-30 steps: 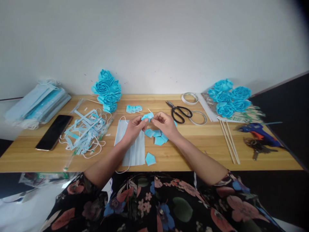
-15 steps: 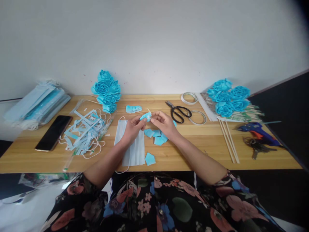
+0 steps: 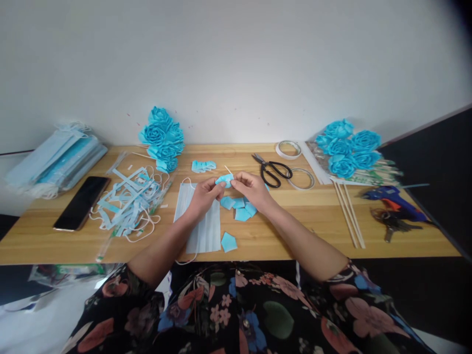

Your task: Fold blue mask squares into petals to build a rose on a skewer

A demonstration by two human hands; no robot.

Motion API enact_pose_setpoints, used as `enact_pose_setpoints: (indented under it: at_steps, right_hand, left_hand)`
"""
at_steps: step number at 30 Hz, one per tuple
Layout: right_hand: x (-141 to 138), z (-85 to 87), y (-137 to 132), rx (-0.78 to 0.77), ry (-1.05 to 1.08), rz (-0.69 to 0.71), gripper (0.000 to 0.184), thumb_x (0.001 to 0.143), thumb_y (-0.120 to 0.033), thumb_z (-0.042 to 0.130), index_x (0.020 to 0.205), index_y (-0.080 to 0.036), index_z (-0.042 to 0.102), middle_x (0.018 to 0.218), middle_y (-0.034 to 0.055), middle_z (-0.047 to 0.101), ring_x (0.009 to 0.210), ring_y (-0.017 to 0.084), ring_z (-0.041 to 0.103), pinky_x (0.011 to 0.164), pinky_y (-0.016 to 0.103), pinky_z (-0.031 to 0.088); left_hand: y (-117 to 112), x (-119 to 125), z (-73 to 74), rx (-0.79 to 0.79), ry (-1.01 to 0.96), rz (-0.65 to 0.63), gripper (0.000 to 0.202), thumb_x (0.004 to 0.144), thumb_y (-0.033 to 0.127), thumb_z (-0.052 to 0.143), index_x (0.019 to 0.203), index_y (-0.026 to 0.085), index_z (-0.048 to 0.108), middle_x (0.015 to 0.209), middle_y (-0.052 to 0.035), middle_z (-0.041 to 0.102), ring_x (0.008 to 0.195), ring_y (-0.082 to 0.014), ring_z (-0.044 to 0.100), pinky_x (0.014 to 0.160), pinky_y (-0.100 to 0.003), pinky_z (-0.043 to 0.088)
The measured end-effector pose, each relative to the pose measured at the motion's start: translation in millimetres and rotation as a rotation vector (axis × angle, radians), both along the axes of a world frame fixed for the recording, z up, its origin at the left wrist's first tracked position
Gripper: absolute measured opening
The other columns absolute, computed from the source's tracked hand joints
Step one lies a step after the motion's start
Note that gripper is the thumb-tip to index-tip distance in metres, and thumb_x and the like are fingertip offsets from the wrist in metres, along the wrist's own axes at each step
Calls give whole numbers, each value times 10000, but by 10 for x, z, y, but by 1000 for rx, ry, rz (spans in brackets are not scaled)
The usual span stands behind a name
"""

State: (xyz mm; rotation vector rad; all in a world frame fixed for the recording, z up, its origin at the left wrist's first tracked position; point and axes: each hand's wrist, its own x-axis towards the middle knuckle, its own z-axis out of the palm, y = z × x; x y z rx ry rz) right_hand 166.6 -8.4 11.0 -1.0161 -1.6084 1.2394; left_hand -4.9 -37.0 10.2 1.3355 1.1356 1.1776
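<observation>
Between the fingertips of my left hand (image 3: 206,193) and my right hand (image 3: 250,188) is a small blue fabric petal (image 3: 224,180), pinched from both sides. A thin pale stick (image 3: 228,169) pokes up behind it; whether it is fixed to the petal I cannot tell. Under my left wrist lies a pleated face mask (image 3: 204,233). Several blue pentagon-shaped pieces (image 3: 242,214) rest on the table below my hands, with one lone pentagon piece (image 3: 229,242) nearer the front edge. A row of curled blue petals (image 3: 203,166) sits just beyond my left hand.
Black-handled scissors (image 3: 275,170) and two tape rolls (image 3: 288,150) lie beyond my right hand. Blue flowers (image 3: 162,137) stand on the left, more flowers (image 3: 341,147) on the right. Cut strips (image 3: 129,201), a phone (image 3: 81,203), stacked masks (image 3: 59,157), sticks (image 3: 349,215), a glue gun (image 3: 396,201) and keys (image 3: 393,223) surround them.
The blue petal has turned slightly between my fingers, showing a broader, flatter face. My right fingers have shifted a little on it; everything else stays put.
</observation>
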Motion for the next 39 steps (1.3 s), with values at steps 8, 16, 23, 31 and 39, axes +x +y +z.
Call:
enact_pose_setpoints:
  at_steps: [8,16,23,31,39]
  right_hand:
    - [5,-18,5,-3,11,-33,223,810,-431,644,787,-209,643,683,-27,587,626,123,501,615,267,407]
    - [3,-4,3,-18,17,-46,223,794,-423,647,769,-202,630,672,-24,587,625,122,495,607,262,405]
    - [-12,24,-12,-33,25,-41,203,786,-395,640,772,-193,631,651,-31,565,599,110,459,576,253,368]
    - [-14,-17,2,-38,3,-19,234,784,-425,652,756,-196,614,653,-23,610,593,115,498,580,254,383]
    - [-7,-34,16,-38,25,-35,234,791,-434,662,770,-204,627,663,-14,648,631,137,566,616,269,426]
  left_hand:
    - [-23,-11,-19,-3,-50,-76,432,892,534,570,660,169,571,584,8,547,564,-108,465,606,-261,384]
    - [5,-7,-62,-38,-118,3,360,816,473,692,673,165,572,557,27,549,534,-85,452,564,-234,363]
    - [40,-1,-133,-32,-353,-41,350,755,408,782,967,192,606,679,39,583,577,-83,514,564,-214,404]
    - [73,13,-118,81,-397,113,327,644,277,857,748,175,564,867,11,585,688,-72,529,599,-196,435]
    - [71,-7,-146,76,-342,119,204,706,288,821,762,175,661,827,7,608,680,-70,514,628,-199,413]
